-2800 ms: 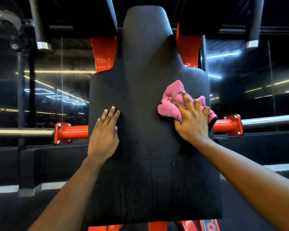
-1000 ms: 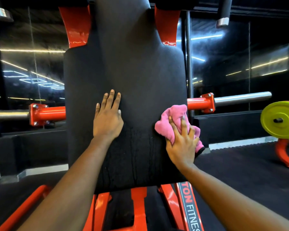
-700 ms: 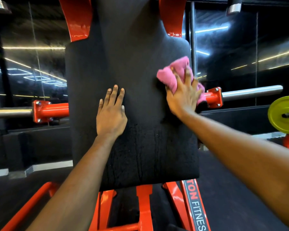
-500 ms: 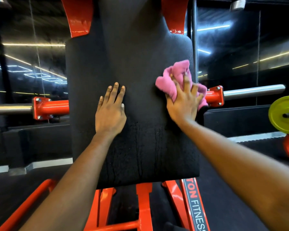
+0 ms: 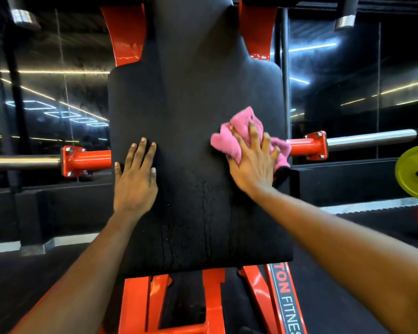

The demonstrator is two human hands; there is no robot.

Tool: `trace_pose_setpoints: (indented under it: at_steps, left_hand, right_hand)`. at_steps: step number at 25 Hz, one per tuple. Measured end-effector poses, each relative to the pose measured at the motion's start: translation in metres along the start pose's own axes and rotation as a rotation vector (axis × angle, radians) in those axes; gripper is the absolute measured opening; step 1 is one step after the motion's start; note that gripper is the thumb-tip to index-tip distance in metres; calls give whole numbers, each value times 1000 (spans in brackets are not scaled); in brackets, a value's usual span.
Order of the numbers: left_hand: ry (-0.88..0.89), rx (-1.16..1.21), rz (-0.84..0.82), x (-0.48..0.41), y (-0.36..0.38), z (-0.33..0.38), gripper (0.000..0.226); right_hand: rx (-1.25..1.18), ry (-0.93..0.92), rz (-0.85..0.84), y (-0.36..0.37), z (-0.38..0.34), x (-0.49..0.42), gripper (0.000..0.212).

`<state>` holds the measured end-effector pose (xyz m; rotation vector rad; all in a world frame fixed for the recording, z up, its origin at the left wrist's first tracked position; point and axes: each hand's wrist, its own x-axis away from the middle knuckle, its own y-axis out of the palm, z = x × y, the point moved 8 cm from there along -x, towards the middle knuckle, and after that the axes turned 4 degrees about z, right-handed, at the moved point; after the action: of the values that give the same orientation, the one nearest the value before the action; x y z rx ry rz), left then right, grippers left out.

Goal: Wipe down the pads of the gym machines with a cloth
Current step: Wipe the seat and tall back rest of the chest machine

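A tall black pad [image 5: 193, 112] of an orange-framed gym machine fills the middle of the head view, with worn cracks on its lower half. My right hand [image 5: 253, 162] presses a bunched pink cloth [image 5: 237, 131] flat against the pad's right side, fingers spread over it. My left hand [image 5: 136, 174] lies flat on the pad's left side with straight fingers and holds nothing.
Orange brackets with steel bars stick out on the left [image 5: 82, 160] and on the right [image 5: 311, 145] of the pad. A yellow-green weight plate [image 5: 415, 172] hangs at the far right. Orange frame rails [image 5: 210, 300] run below the pad. Mirrored walls stand behind.
My right hand has slid the cloth down the pad's right side from near its upper shoulder to the height of the side bars. My left hand has stayed flat on the pad.
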<state>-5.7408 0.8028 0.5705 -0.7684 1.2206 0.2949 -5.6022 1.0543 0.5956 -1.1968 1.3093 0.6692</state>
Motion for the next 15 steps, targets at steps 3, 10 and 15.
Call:
trace_pose_setpoints:
  at_steps: [3,10,15]
  left_hand:
    - [29,40,-11,3,2,-7,65]
    - [32,76,-41,3,0,-9,64]
    - [38,70,-52,1,-10,-24,60]
  right_hand:
    - [-2,9,52,5,-15,-17,66]
    - [23,-236,-55,40,-26,132,78]
    - [-26,-204,-72,23,-37,38,74]
